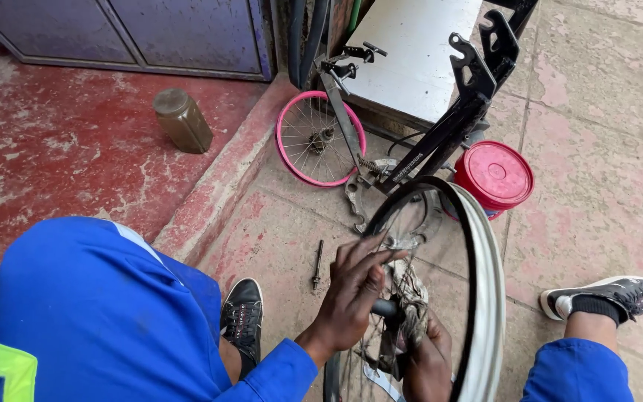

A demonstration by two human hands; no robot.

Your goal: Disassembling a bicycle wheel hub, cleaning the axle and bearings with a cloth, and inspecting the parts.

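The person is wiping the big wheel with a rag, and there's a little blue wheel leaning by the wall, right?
Not quite: the little wheel is pink, not blue, as the head view shows. Both hands, left and right, do hold a rag at the big wheel.

You're at an open-air bicycle repair spot on a worn concrete floor point(597, 186): beyond your fingers point(358, 257) stands an upturned black bike frame point(440, 134), a pink wheel point(320, 138) left of it, a loose axle bolt point(317, 264) nearby.
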